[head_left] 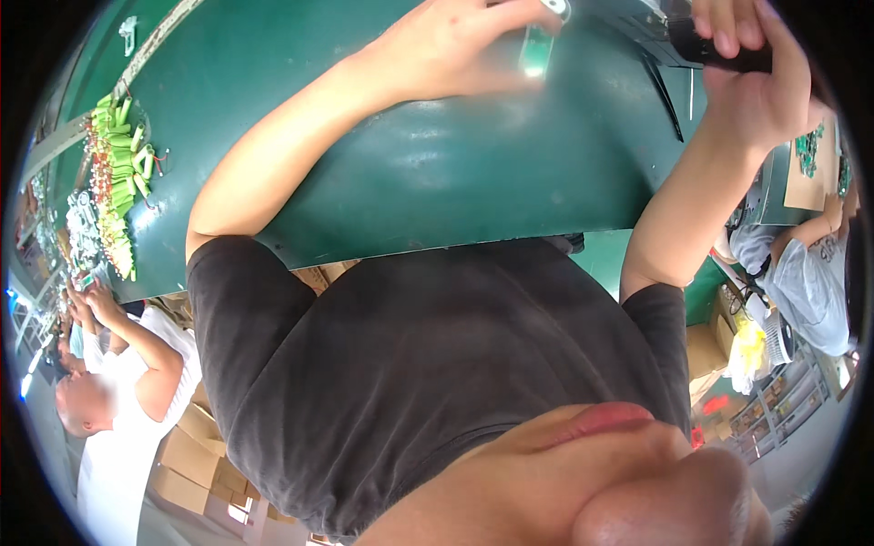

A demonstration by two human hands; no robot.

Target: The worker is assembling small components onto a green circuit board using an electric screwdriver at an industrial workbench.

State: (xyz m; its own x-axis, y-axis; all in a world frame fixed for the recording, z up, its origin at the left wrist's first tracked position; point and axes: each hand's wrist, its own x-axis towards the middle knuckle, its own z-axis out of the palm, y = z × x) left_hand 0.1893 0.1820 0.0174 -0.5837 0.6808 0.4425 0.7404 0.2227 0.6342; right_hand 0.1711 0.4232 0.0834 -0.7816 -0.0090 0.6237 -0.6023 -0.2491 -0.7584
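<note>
My left hand is over the green tabletop near the top edge, blurred and partly cut off by the frame. Its fingers close on a small green circuit board, which shows a bright glow at its lower end and a white part near the fingertips. At the upper right, my right hand has its fingers and thumb wrapped round a black block-like object. What kind of object it is does not show.
Green-wrapped battery cells with wires lie in a row along the table's left side. Thin black tweezers rest near a grey metal box. One co-worker sits at the left, another at the right, beside a board with green circuit boards.
</note>
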